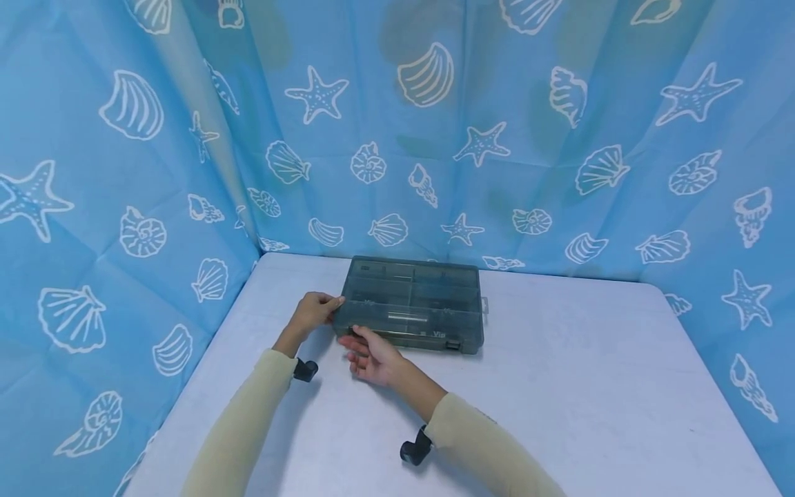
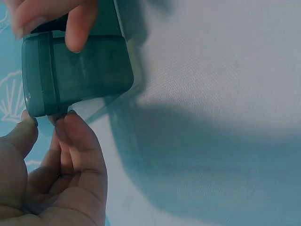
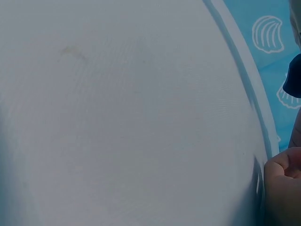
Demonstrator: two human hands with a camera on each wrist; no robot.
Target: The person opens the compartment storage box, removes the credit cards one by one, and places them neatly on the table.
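A translucent dark-green plastic organizer box (image 1: 444, 290) lies with its lid down at the back of the table. My left hand (image 1: 313, 310) grips its left end, thumb on the lid's edge and fingers below the rim. At the front left corner, my right hand (image 1: 375, 359) pinches the box near a black latch (image 2: 49, 26), which its fingers partly cover. The left wrist view shows the box's end wall (image 2: 89, 70) between the two hands. Only part of my right hand (image 3: 284, 193) enters the right wrist view.
White cloth covers the table (image 1: 559, 386). A blue curtain (image 1: 373, 186) with shell and starfish prints stands close behind the box and along both sides. Another latch (image 1: 453, 344) sits at the box's front right, and a small tab (image 1: 485, 304) sticks out from its right end.
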